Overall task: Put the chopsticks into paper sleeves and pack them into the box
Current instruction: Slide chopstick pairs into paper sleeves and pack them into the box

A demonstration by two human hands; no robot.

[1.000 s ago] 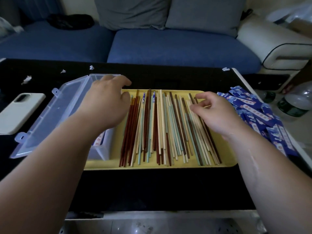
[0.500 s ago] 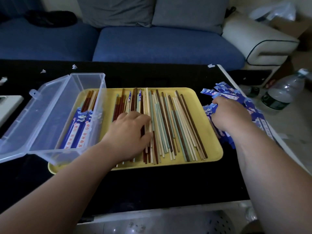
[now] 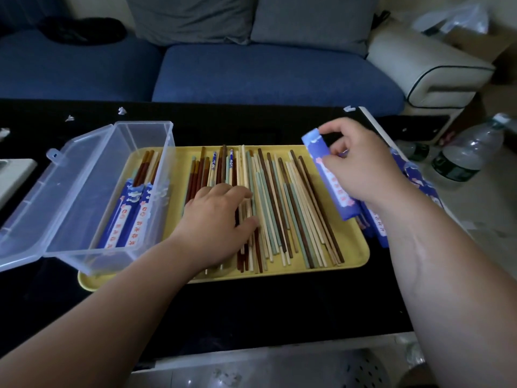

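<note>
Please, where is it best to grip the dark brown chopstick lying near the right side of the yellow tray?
Probably its near end, from above: the dark brown chopstick lies flat on the yellow plastic tray, and that end juts past its neighbours.

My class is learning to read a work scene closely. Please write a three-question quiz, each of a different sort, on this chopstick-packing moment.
1. True or false: the clear plastic box stands with its lid open.
2. Multiple choice: the right hand holds A) a brown chopstick, B) a blue paper sleeve, C) a bottle.
3. Fill in: the left hand rests on loose chopsticks lying on the ____ tray.

Key: 1 true. 2 B. 3 yellow.
</note>
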